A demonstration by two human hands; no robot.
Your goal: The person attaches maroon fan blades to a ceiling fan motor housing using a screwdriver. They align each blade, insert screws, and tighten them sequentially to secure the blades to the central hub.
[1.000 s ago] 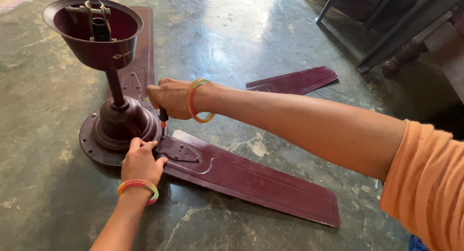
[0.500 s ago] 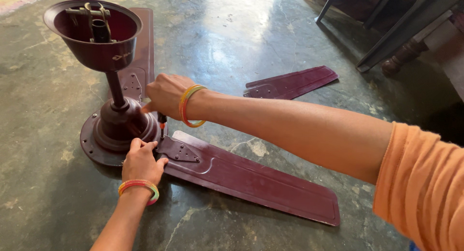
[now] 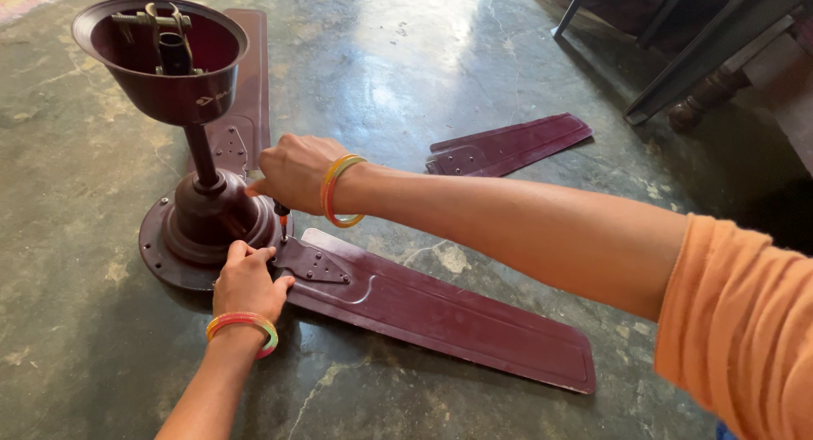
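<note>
A maroon ceiling fan stands upside down on the floor, its round motor body (image 3: 203, 228) low and its cup-shaped canopy (image 3: 161, 59) up on the rod. One long blade (image 3: 440, 313) lies attached at the motor's right. My right hand (image 3: 292, 173) is closed around a screwdriver (image 3: 280, 211), whose shaft points down at the blade's bracket (image 3: 313, 266). My left hand (image 3: 247, 281) presses on the motor's rim beside that bracket. Both wrists wear coloured bangles.
A second blade (image 3: 241, 93) runs away behind the fan. A loose blade (image 3: 508, 143) lies on the green stone floor (image 3: 406, 76) to the right. Dark furniture legs (image 3: 703, 93) stand at the top right.
My right hand has shifted slightly and turned at the wrist over the bracket. My left hand stays on the motor rim.
</note>
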